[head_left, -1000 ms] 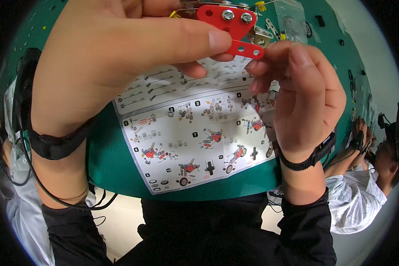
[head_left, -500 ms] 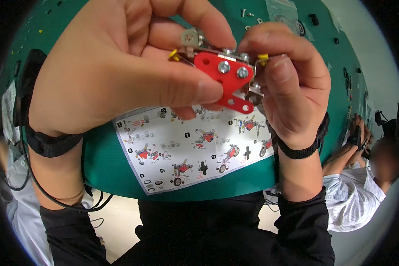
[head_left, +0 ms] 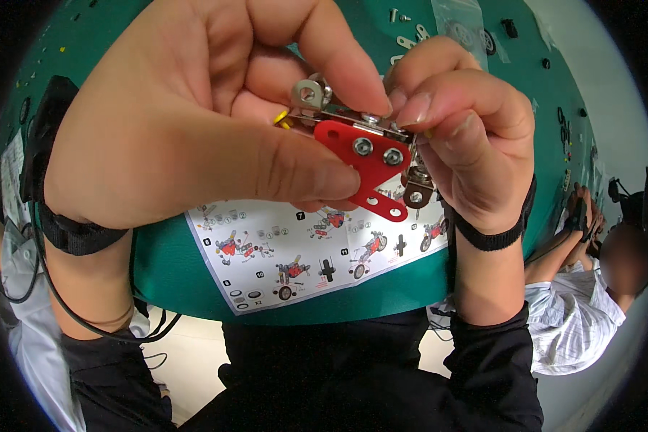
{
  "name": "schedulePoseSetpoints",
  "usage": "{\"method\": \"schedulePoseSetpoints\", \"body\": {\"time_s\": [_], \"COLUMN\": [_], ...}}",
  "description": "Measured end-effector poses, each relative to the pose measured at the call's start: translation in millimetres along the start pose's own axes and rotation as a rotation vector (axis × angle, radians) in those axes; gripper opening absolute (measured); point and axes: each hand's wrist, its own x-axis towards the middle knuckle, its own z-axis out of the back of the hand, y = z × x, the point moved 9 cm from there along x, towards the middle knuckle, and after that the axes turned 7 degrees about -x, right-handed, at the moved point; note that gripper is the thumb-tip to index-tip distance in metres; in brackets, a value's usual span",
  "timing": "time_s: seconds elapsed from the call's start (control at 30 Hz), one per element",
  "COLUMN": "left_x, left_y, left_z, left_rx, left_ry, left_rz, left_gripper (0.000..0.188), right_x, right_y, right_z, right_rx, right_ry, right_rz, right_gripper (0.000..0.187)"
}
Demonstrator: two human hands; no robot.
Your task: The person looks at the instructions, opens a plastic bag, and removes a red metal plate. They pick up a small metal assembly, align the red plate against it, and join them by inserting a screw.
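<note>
Between my hands is a partly built metal model [head_left: 368, 145] with a red plate, silver bolts, small metal brackets and a yellow piece at its left end. My left hand [head_left: 216, 122] pinches the red plate with the thumb in front and the fingers behind and above. My right hand [head_left: 475, 137] is closed at the model's right end, its thumb and fingertips pinching the part by the upper right bolt. Those fingertips hide most of what they grip there. A dark bracket [head_left: 416, 196] hangs below them.
Under my hands, a printed instruction sheet [head_left: 317, 288] with model drawings lies on the green table [head_left: 180, 281]. Metal strips [head_left: 408, 42], screws [head_left: 394, 16], a clear bag [head_left: 457, 18] and a small wheel [head_left: 489, 43] lie beyond. Another person [head_left: 572, 317] sits at right.
The model has tipped and sits slightly lower, showing more of its brackets. My right fingertips have moved in to the upper right bolt, covering the yellow piece there. More metal strips show behind.
</note>
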Motion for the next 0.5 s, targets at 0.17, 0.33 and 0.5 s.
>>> {"method": "schedulePoseSetpoints", "body": {"time_s": [0.17, 0.33, 0.5], "left_x": [-2.2, 1.6, -6.5], "left_y": [-8.9, -14.0, -30.5], "left_z": [-18.9, -11.6, -20.6], "left_rx": [0.060, 0.216, 0.278], "left_ry": [0.037, -0.031, 0.054], "left_rz": [-0.092, 0.014, -0.269], "left_gripper": [0.040, 0.041, 0.040], "right_x": [-1.8, -2.4, -9.6], "right_y": [-4.7, -8.8, -21.1], "right_z": [1.4, 1.8, 7.0], "right_rx": [0.065, 0.052, 0.066], "right_ry": [0.012, 0.012, -0.153], "right_rz": [-0.092, -0.094, -0.112], "right_gripper": [0.028, 0.032, 0.060]}}
